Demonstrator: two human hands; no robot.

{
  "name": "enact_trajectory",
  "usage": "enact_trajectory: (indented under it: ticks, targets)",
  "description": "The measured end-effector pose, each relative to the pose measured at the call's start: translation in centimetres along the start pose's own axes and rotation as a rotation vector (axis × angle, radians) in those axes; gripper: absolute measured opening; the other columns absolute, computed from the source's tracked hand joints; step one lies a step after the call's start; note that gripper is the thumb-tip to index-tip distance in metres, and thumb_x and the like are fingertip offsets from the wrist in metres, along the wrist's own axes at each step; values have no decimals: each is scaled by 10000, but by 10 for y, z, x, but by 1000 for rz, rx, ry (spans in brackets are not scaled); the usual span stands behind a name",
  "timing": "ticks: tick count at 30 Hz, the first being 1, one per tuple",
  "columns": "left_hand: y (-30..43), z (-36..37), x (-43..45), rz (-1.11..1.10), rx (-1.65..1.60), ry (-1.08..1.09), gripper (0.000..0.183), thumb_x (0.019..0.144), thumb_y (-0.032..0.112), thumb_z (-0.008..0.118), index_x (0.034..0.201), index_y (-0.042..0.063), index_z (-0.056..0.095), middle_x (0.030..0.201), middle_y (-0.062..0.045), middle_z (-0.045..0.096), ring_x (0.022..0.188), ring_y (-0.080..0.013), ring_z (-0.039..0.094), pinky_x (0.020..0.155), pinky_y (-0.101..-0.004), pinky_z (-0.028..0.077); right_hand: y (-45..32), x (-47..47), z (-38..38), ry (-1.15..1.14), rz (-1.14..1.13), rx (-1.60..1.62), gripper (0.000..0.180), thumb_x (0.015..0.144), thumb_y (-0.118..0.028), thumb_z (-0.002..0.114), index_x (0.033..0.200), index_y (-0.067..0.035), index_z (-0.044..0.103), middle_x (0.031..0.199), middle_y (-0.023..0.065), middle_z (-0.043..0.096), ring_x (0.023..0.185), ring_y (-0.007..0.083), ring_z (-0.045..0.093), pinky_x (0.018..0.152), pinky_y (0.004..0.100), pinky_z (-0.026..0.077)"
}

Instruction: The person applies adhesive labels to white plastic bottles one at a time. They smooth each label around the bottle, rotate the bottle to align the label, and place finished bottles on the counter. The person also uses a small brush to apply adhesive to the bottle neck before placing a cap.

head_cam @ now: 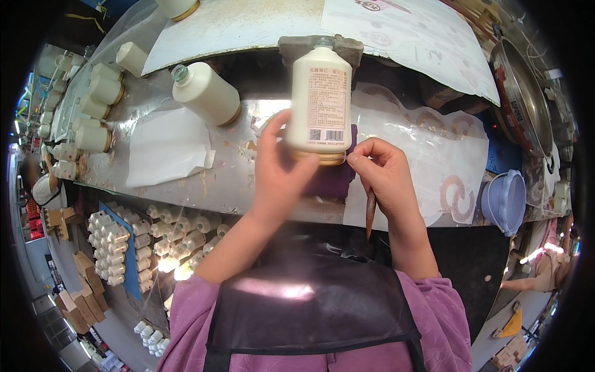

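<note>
A cream-coloured bottle (320, 102) lies straight ahead, its glass neck on a grey notched block (288, 46) and its gold-rimmed base towards me. Its label bears writing and printed codes. My left hand (283, 162) holds the base from the left, thumb near the gold rim. At the rim's right side, my right hand (383, 172) pinches with thumb and forefinger; a thin pointed brown tool (370, 214) hangs down from under its fingers. Dark purple cloth (325, 181) lies beneath the base. Up and left, a second cream bottle (209, 95) leans with its neck up.
White backing sheets (169, 149) lie left; a sheet with reddish-gold curved decals (458, 195) lies right. Beyond are a blue-violet bucket (504, 202) and a large metal pan (527, 97). More bottles (93, 137) line the table's left side; others (181, 237) stand below. A co-worker (49, 186) is at far left.
</note>
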State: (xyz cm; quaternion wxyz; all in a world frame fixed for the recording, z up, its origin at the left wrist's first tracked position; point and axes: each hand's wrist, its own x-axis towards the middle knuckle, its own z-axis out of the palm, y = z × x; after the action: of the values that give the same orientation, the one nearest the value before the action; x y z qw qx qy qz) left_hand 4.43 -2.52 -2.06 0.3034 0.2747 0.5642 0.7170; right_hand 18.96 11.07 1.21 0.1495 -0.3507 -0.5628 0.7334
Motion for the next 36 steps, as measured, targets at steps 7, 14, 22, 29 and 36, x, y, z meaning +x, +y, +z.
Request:
enact_trajectory:
  ticks: [7, 14, 22, 29, 36]
  targets:
    - [-3, 1, 0, 25, 124, 32, 735, 880, 67, 745, 1508, 3, 370, 1371, -136, 454, 1275, -239, 531, 1079, -394, 469, -2, 0, 0, -9, -9, 18, 115, 911, -110, 737, 862, -29, 671, 797, -35, 651, 706, 10, 548, 631, 187, 418]
    - [-11, -5, 0, 62, 305, 2, 766, 929, 106, 721, 1567, 43, 300, 1403, -145, 531, 1263, -218, 573, 1086, -376, 477, 13, 6, -1, 2, -52, -22, 131, 929, -154, 738, 910, -35, 687, 714, -45, 605, 545, -2, 463, 490, 185, 326]
    - [-9, -1, -1, 48, 254, 62, 758, 882, 144, 763, 1516, -3, 374, 1411, -164, 474, 1292, -260, 520, 1113, -408, 425, 24, 17, -8, 160, -133, -170, 82, 937, -99, 695, 953, -18, 700, 798, -40, 632, 594, 8, 480, 521, 200, 360]
    - [4, 3, -3, 330, 842, 16, 917, 792, 263, 847, 1562, 65, 390, 1269, -195, 568, 1201, -360, 551, 1094, -484, 405, 18, -13, 12, 197, -902, -713, 347, 863, 49, 661, 1185, -65, 717, 829, 56, 610, 592, 147, 551, 549, 287, 460]
    - [9, -1, 18, 665, 1066, 87, 801, 614, 312, 943, 1358, 158, 690, 957, -116, 632, 838, -293, 547, 783, -413, 439, 29, -28, 24, 132, -887, -1072, 625, 757, 39, 696, 1360, -122, 679, 828, 61, 596, 626, 224, 618, 555, 357, 516]
